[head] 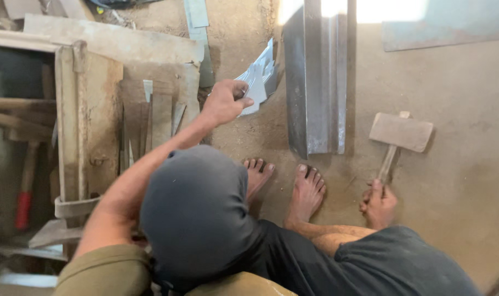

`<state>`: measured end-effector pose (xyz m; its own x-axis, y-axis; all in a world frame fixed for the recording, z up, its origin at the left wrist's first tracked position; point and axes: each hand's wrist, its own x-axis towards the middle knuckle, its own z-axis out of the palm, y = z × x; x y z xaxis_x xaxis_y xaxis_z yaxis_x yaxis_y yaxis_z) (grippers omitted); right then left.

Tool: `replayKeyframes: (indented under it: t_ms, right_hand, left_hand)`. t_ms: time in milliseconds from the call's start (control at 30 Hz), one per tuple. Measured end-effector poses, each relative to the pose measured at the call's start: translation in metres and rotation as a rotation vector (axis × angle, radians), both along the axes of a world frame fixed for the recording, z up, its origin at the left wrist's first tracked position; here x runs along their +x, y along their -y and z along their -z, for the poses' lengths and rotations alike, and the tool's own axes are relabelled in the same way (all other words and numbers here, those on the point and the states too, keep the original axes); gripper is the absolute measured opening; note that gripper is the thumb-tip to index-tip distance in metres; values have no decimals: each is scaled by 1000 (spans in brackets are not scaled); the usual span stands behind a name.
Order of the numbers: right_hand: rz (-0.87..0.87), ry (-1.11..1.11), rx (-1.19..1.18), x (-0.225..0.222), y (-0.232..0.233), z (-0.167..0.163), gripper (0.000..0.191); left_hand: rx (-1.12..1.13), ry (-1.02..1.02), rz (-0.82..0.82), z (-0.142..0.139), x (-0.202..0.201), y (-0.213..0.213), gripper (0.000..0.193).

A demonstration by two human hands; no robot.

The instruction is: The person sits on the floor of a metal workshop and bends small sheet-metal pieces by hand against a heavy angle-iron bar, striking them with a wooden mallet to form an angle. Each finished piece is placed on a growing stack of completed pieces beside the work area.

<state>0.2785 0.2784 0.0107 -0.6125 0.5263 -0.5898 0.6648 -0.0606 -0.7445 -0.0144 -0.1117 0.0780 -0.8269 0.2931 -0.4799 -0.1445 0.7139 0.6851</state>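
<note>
Flanking the feet (285, 183): bent metal channel (315, 82), wooden mallet (398, 134).

Dusty tan concrete floor (452, 192), scuffed, w/ harsh sunlight patch (370, 8) at far edge. Worn wooden crate (90, 109) on one side, metal strips (151, 120) stood inside it. Red-handled tool (23, 205) in shadow beyond it.

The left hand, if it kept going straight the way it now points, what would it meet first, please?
The left hand already grips the cut sheet-metal pieces; beyond them it would probably meet the long folded metal channel, though depth is unclear.
</note>
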Motion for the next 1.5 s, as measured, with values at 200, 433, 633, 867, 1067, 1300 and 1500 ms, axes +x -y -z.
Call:
replayKeyframes:
  t_ms: [200, 433, 633, 867, 1067, 1300, 1500]
  right_hand:
    - [36, -751, 29, -80, -14, -100, 30]
    - [-488, -918, 127, -210, 83, -66, 13]
    - [-233, -463, 10, -94, 71, -26, 19]
    - [-311, -193, 117, -60, 42, -84, 26]
    - [-315, -263, 190, -84, 71, -73, 30]
    - [-250, -681, 296, -96, 60, -85, 43]
    - [-542, -245, 519, -92, 65, -62, 35]
  left_hand:
    - [349, 223, 69, -43, -11, -13, 42]
    - [336, 194, 251, -1, -16, -75, 34]
    - [364, 281, 217, 23, -27, -83, 36]
    - [453, 279, 176, 36, -24, -84, 36]
    - [500, 305, 122, 37, -17, -85, 34]
    - [437, 321, 77, 37, -17, -87, 37]
    - [409, 287, 48, 37, -14, -90, 39]
